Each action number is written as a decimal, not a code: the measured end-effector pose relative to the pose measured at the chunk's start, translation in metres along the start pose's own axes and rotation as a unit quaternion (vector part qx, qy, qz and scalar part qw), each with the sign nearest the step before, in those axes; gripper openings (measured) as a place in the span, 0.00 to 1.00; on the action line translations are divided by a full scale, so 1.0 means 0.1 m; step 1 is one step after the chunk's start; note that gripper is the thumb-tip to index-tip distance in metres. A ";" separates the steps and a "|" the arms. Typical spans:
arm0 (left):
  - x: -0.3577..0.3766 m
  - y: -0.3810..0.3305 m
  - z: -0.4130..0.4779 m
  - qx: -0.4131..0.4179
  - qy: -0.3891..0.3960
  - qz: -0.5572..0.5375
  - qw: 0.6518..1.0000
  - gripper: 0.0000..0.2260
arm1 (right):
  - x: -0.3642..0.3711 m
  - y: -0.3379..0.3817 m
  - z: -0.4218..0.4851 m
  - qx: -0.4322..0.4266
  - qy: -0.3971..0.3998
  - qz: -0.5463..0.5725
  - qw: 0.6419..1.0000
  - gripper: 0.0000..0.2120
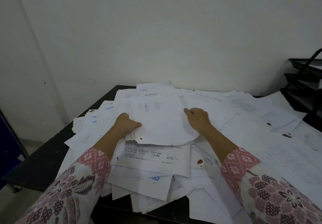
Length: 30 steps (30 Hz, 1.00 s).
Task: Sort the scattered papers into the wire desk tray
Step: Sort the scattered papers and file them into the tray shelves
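Your left hand (pixel 128 125) pinches the sheaf (pixel 162 124)'s left edge; your right hand (pixel 198 119), fingers curled, grips its right edge; the wire tray (pixel 303 84) stands far right of the sheaf, nearer your right hand.

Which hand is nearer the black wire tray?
Right. The right hand grips the sheet's right edge, toward the wire tray at far right; the left hand grips the sheet's left edge, farther away.

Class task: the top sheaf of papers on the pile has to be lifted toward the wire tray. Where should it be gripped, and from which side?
Grip the top sheaf at its two side edges, coming from left and right, as the left hand and right hand do. Its near edge bows upward, so one-sided lifting would probably let it sag.
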<state>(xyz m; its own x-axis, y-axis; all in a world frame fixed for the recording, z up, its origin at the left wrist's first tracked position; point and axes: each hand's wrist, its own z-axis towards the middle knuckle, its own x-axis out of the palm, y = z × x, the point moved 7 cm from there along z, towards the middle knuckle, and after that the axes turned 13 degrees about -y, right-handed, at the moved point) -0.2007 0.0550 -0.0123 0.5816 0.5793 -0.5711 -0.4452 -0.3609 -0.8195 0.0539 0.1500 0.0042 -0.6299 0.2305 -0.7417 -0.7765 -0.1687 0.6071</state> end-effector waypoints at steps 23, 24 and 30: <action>0.04 0.08 0.07 -0.010 -0.022 -0.140 0.990 0.17 | -0.49 -0.81 0.22 0.208 -0.061 0.162 0.963 0.10; 0.07 0.05 0.05 -0.010 -0.015 -0.141 0.990 0.17 | -0.49 -0.81 0.21 0.218 -0.038 0.202 0.954 0.11; 0.28 -0.17 -0.08 0.011 -0.001 -0.096 0.995 0.18 | -0.44 -0.72 0.07 0.259 0.078 0.265 0.926 0.15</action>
<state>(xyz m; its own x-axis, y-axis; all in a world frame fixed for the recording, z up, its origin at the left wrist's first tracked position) -0.1716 0.0717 -0.0150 0.6564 0.6371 -0.4041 -0.3411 -0.2272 -0.9122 0.1376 0.1583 -0.0049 -0.9460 0.0990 -0.3088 -0.2726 0.2727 0.9227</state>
